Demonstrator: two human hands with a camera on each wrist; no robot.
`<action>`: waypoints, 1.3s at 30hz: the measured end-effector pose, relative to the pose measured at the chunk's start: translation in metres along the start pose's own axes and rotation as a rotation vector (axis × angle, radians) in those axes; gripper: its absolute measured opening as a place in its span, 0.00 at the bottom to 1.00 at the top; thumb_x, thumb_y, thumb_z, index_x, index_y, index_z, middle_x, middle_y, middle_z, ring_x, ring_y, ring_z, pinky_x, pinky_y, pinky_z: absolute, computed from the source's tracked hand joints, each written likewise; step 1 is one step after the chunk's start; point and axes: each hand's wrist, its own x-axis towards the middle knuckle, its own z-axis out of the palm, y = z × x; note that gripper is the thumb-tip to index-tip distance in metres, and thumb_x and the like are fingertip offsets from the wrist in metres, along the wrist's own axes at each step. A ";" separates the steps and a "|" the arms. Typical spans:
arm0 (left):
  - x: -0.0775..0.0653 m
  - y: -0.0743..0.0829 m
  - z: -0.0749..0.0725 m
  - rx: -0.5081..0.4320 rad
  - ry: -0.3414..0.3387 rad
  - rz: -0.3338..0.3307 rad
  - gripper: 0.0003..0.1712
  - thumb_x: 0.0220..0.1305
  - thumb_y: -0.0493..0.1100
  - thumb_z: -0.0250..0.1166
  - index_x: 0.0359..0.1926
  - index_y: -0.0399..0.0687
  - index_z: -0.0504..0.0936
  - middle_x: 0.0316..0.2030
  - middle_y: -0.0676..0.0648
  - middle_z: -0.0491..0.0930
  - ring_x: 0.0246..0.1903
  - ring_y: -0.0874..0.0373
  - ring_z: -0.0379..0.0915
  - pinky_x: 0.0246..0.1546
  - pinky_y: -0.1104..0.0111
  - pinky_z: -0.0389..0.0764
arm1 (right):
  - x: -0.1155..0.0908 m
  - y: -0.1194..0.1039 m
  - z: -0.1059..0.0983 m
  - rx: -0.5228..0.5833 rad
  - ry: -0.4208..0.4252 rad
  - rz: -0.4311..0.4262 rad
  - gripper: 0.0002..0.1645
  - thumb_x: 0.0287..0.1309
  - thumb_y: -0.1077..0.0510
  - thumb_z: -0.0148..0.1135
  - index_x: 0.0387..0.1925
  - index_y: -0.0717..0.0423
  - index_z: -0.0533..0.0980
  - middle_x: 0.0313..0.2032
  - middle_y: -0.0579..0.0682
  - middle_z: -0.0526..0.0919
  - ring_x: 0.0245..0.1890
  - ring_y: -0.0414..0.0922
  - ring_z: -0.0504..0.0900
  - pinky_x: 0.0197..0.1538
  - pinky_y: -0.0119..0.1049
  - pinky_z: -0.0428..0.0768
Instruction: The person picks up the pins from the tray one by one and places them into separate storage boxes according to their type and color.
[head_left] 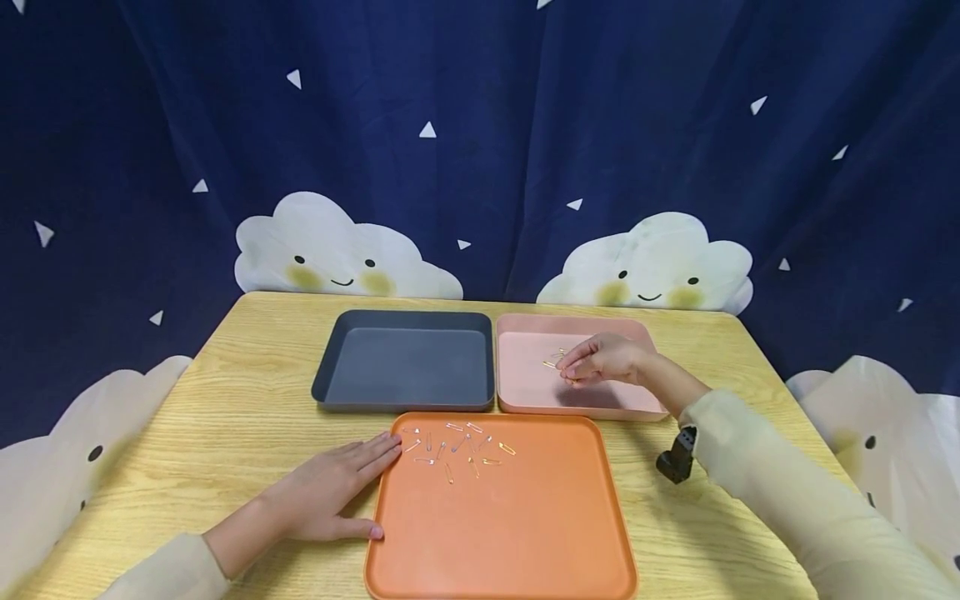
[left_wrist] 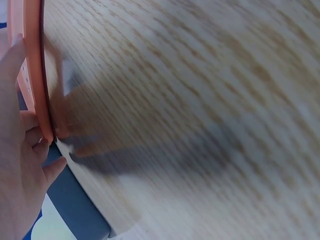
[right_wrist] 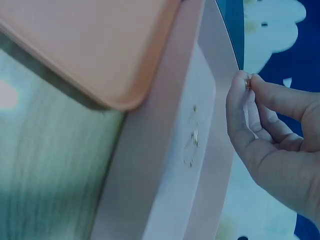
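Note:
Over the pink tray (head_left: 517,379), my right hand (head_left: 606,360) pinches a small gold safety pin (right_wrist: 248,83) between thumb and index finger. Below that hand, several gold safety pins (right_wrist: 195,137) lie in a loose cluster on the pink tray's floor. My left hand (head_left: 330,492) is spread at the left side of the orange tray (head_left: 510,533), fingertips and thumb on its rim. Scattered across the orange tray's far left part are several more safety pins, gold ones (head_left: 507,448) and silver ones (head_left: 424,461).
A dark grey tray (head_left: 412,367) stands left of the pink one, both just beyond the orange tray. All three are on a wooden table (head_left: 247,400). Behind it hangs a dark blue curtain (head_left: 480,167) with cloud prints.

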 end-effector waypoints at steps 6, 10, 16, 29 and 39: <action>-0.001 0.001 0.000 -0.005 0.011 0.002 0.53 0.61 0.75 0.53 0.71 0.39 0.65 0.72 0.41 0.65 0.70 0.47 0.65 0.64 0.55 0.75 | 0.012 0.002 -0.022 0.014 -0.002 0.033 0.25 0.65 0.71 0.54 0.61 0.81 0.65 0.30 0.38 0.86 0.36 0.32 0.84 0.50 0.29 0.84; 0.000 0.000 0.001 0.001 0.012 0.005 0.53 0.61 0.76 0.53 0.71 0.39 0.65 0.71 0.40 0.66 0.70 0.47 0.65 0.64 0.56 0.75 | 0.021 0.006 -0.033 0.017 0.022 0.045 0.24 0.64 0.71 0.54 0.60 0.80 0.66 0.30 0.39 0.86 0.35 0.32 0.83 0.48 0.27 0.84; 0.000 0.000 0.003 0.010 0.009 0.009 0.53 0.61 0.76 0.52 0.71 0.39 0.65 0.71 0.40 0.66 0.70 0.48 0.66 0.64 0.56 0.75 | 0.032 0.007 -0.044 0.022 0.072 0.084 0.27 0.63 0.72 0.54 0.62 0.80 0.64 0.28 0.40 0.86 0.33 0.32 0.83 0.46 0.26 0.84; 0.000 -0.002 0.005 0.005 0.049 0.029 0.53 0.60 0.75 0.55 0.70 0.39 0.65 0.71 0.40 0.66 0.70 0.47 0.66 0.63 0.56 0.76 | 0.044 -0.002 -0.059 -0.125 0.196 0.195 0.25 0.62 0.71 0.58 0.60 0.78 0.68 0.28 0.43 0.83 0.27 0.32 0.79 0.42 0.26 0.84; -0.001 -0.002 0.003 0.009 0.034 0.019 0.53 0.60 0.75 0.54 0.71 0.39 0.65 0.71 0.40 0.66 0.70 0.47 0.66 0.64 0.56 0.76 | 0.056 -0.001 -0.050 -0.216 0.238 0.236 0.22 0.58 0.74 0.60 0.55 0.78 0.73 0.28 0.45 0.83 0.25 0.33 0.80 0.44 0.31 0.86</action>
